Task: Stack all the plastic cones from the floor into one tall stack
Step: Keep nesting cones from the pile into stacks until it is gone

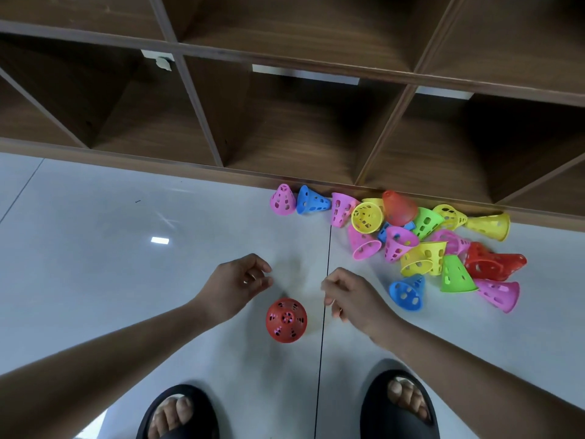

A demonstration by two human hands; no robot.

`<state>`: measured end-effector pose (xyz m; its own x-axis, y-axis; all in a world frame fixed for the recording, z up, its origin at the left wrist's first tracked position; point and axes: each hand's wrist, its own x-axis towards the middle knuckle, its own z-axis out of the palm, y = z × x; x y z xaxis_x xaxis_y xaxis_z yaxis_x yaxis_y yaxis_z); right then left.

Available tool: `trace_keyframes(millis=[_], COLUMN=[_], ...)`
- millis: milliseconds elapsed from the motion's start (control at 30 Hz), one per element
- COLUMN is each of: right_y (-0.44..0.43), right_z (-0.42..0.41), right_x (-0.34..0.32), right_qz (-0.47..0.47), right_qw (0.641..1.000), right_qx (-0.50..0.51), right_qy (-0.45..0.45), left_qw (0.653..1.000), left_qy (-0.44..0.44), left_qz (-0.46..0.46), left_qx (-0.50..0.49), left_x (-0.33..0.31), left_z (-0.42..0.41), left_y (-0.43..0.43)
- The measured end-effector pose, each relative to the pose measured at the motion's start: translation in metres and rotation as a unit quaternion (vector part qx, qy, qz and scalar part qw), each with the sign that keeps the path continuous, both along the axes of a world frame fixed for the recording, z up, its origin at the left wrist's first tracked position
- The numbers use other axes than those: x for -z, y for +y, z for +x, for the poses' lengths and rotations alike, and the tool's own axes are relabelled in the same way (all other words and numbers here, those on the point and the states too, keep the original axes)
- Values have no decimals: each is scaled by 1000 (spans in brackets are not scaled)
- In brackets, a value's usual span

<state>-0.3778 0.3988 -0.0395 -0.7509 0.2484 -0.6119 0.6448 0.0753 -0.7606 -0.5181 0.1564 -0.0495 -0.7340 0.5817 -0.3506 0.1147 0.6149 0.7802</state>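
Observation:
A red perforated cone point(286, 320) stands upright on the pale floor between my hands, seen from above. My left hand point(239, 283) hovers just up and left of it, fingers loosely curled, holding nothing. My right hand point(349, 296) hovers to the cone's right, fingers also loosely curled and empty. A heap of several pink, blue, yellow, green and red cones point(411, 242) lies tumbled on the floor at the right, against the shelf base. A blue cone point(407, 293) lies on its side nearest my right hand.
A brown wooden cubby shelf point(285, 128) runs across the far side of the floor. My two feet in dark slippers point(400, 407) stand at the bottom edge. A dark tile joint point(323, 312) runs past the red cone.

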Motion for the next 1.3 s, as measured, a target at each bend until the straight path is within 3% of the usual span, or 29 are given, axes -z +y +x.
trace_keyframes(millis=[200, 433, 667, 833, 967, 1167, 1300], right_y=[46, 79, 84, 71, 46, 12, -10], right_z=[-10, -12, -2, 15, 28, 39, 38], right_x=[7, 13, 7, -5, -29, -54, -58], right_qz=[58, 98, 144, 162, 8, -212, -276], right_qw=[993, 991, 981, 971, 973, 948, 941], right_qx=[90, 77, 113, 144, 186, 187, 140], right_qy=[41, 46, 70, 98, 137, 145, 138], left_qw=[999, 994, 961, 931, 924, 943, 958], left_qy=[41, 105, 234, 262, 283, 244, 235], left_qz=[-1, -18, -86, -146, -157, -152, -82], left_qx=[-9, 9, 120, 208, 204, 170, 144], left_x=[3, -7, -13, -7, 4, 16, -12], left_z=[-40, -84, -121, -134, -132, -110, -95], left_y=[26, 64, 101, 108, 97, 54, 34])
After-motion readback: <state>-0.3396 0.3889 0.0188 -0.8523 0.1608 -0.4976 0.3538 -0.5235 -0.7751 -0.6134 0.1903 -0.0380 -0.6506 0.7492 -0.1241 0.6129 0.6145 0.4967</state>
